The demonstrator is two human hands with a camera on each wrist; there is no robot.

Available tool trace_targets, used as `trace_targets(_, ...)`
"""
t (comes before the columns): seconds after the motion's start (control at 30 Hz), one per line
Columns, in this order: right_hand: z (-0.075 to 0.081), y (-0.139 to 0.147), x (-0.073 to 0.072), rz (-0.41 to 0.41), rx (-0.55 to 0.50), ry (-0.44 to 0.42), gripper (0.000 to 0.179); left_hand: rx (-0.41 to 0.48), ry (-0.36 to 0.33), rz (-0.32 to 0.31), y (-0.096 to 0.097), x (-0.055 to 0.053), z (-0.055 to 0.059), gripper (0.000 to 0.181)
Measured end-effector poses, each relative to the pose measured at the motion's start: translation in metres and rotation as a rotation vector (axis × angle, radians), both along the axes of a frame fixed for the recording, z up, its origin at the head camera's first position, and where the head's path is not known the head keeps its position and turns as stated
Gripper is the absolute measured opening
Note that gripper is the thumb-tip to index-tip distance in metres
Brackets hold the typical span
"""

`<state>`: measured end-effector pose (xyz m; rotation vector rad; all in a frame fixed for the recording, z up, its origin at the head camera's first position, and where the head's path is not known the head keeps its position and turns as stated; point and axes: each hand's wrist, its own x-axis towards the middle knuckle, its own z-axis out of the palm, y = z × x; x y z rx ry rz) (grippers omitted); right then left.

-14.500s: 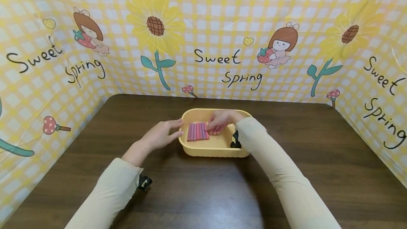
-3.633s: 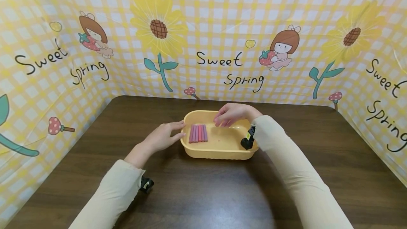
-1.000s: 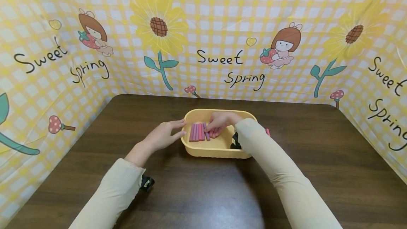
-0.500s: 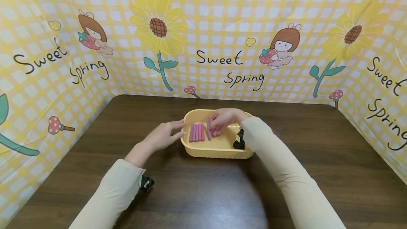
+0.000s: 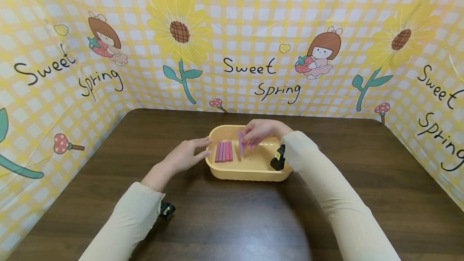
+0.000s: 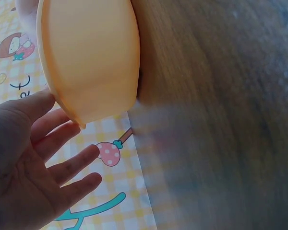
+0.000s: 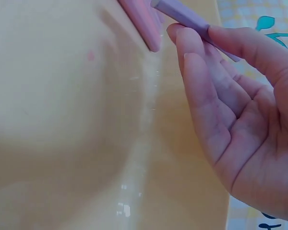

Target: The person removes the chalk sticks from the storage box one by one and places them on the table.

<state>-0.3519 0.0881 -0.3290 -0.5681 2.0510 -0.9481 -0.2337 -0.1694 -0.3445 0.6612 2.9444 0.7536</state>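
A pale yellow plastic tub [image 5: 248,175] stands on the table. In its left part several pink and purple sticks [image 5: 223,151] lie side by side in a row. My right hand [image 5: 262,131] is over the tub, pinching a slim purple stick [image 5: 241,142] between thumb and fingertips. In the right wrist view this purple stick [image 7: 185,15] has a flat end and is held above the tub floor. My left hand [image 5: 183,155] touches the tub's left end. Its fingers [image 6: 69,165] are spread in the left wrist view, with the thumb at the rim.
The dark wooden table [image 5: 232,220] spreads around the tub. A yellow checked cloth [image 5: 250,23] printed with flowers and figures hangs behind and along the sides. The right sleeve [image 5: 319,176] crosses over the tub's right end and hides part of it.
My right hand has taken the purple stick from the right end of the row and lifted it up and to the right. The row is one stick shorter; the left hand has stayed put.
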Motion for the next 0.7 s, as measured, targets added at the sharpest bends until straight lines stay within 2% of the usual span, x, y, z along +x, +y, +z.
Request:
trace_targets(0.27,0.011,0.011,0.003,-0.002,-0.032,0.021,0.010,-0.001,0.006,-0.001,0.000,0.000,-0.001,0.048)
trace_targets(0.53,0.020,0.018,0.005,0.004,-0.040,0.022,0.014,-0.002,-0.007,0.002,0.000,0.000,-0.001,0.048)
trace_targets(0.7,0.025,0.021,0.007,0.011,-0.042,0.020,0.014,0.004,0.018,-0.006,0.000,0.000,-0.002,0.047)
